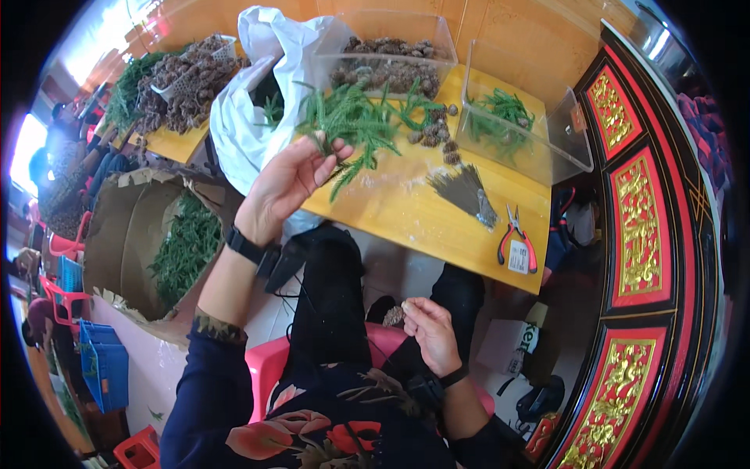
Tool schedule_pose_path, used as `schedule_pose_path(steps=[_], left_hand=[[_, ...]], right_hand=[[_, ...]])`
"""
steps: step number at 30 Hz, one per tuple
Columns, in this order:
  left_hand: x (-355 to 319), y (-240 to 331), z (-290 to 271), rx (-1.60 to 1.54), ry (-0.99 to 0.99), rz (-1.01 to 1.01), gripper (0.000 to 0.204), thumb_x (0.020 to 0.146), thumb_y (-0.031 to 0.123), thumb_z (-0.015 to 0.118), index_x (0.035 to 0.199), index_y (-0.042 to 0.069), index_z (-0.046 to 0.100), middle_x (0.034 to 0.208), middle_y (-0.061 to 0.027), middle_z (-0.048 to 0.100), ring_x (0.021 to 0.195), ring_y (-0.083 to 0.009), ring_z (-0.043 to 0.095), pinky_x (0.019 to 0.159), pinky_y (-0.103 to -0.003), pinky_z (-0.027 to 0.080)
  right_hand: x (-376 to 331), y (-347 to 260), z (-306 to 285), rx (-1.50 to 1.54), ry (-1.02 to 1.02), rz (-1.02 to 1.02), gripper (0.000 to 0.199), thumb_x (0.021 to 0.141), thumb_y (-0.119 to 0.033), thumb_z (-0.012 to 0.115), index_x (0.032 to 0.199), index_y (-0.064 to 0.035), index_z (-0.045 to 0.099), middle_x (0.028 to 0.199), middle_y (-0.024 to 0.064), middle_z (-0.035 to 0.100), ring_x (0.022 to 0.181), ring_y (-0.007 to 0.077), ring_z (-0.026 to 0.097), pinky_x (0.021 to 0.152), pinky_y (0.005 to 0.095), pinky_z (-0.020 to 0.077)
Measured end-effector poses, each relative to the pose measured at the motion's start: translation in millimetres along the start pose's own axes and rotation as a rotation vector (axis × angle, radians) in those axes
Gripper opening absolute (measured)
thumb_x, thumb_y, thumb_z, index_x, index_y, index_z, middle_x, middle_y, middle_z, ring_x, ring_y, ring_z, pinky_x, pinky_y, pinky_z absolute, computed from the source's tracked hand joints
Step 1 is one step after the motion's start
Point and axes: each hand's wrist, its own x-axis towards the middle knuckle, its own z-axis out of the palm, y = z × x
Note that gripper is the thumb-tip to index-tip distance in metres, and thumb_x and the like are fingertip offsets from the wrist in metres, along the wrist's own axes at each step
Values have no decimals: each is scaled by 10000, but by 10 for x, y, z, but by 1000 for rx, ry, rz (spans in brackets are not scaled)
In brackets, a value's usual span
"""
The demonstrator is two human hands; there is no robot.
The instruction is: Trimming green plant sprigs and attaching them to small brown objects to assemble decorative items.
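My left hand [293,176] reaches over the near left part of the yellow table, its fingers closed on a green artificial pine sprig [350,117]. Other sprigs lie bunched about it, so where the held one ends is hard to see. Low over my lap, my right hand [431,334] pinches a small brown pine cone [394,316] between thumb and fingertips. Loose pine cones [431,134] lie on the table beyond the sprigs. A fan of thin dark wire stems [461,191] lies nearer, beside pliers with red and black handles [516,244].
A clear bin [449,59] of pine cones and another clear bin [558,152] with sprigs stand on the table [391,207]. A white plastic bag [242,129] hangs at its left. An open carton [117,234] holds greenery. Carved red-gold panels [637,227] flank the right.
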Motion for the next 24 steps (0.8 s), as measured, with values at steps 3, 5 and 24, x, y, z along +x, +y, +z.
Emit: schedule_pose_path(steps=[3, 5, 24], left_hand=[[-251, -301, -267, -138, -215, -42, 146, 947, 133, 552, 1009, 1, 554, 983, -122, 618, 886, -179, 628, 717, -230, 552], [-454, -465, -365, -213, -316, -70, 144, 945, 131, 556, 1016, 5, 560, 985, -124, 618, 881, -175, 622, 721, -230, 553], [-1443, -1282, -411, -715, -95, -591, 199, 940, 86, 529, 1069, -65, 536, 864, -111, 579, 721, -135, 579, 578, -233, 517]], right_hand=[[-2, -4, 20, -25, -6, 8, 97, 917, -90, 589, 967, -12, 616, 736, -34, 505, 630, 61, 431, 576, 220, 352], [11, -11, 40, -74, -18, -40, 98, 916, -84, 588, 969, -6, 615, 747, -31, 514, 632, 60, 435, 576, 217, 354], [-360, -524, 378, -873, -442, -898, 74, 773, -11, 691, 821, 8, 639, 1178, 151, 550, 880, 155, 563, 814, 277, 437]])
